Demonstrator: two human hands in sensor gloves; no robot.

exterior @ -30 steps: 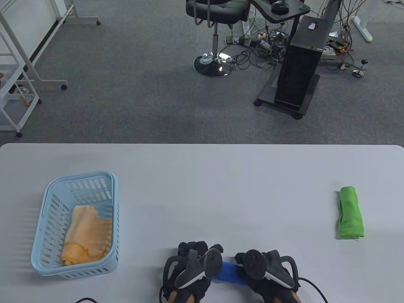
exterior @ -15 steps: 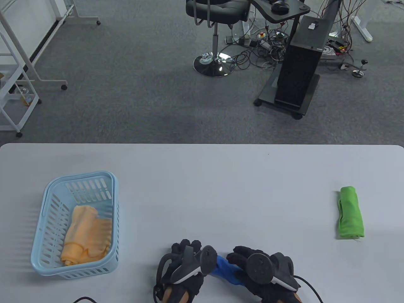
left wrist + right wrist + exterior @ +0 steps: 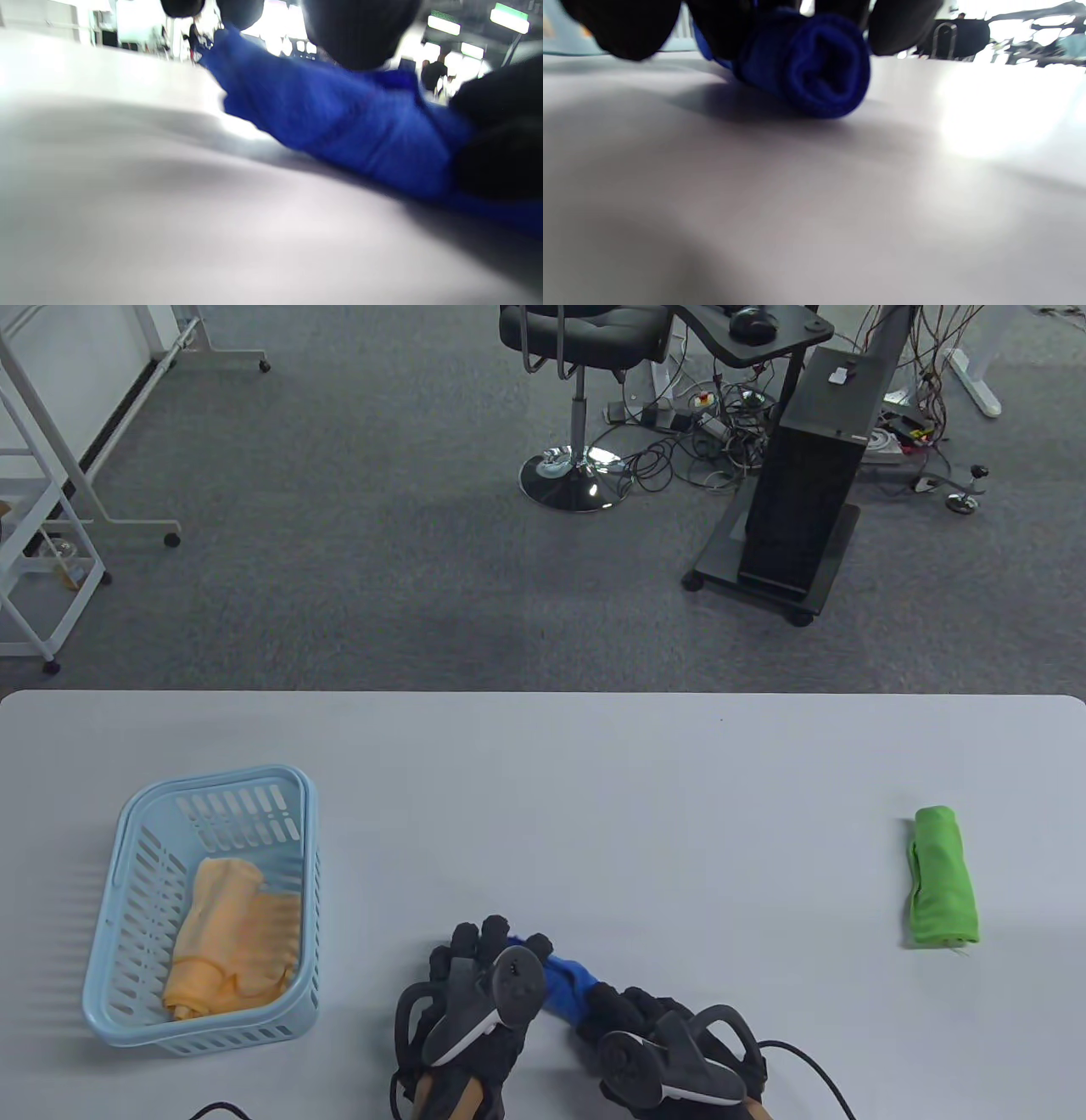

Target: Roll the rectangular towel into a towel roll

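Both hands have swung the blue towel roll (image 3: 564, 984) from lying crosswise to slanting up toward the left, so the rolling looks finished. The left hand (image 3: 475, 984) curls its fingers over the far end, and the right hand (image 3: 657, 1035) wraps the near end, the roll resting on the table's (image 3: 594, 814) near edge. Left is a basket (image 3: 127, 848) holding an orange towel (image 3: 233, 933); a green roll (image 3: 942, 878) lies well apart right, nothing in between.
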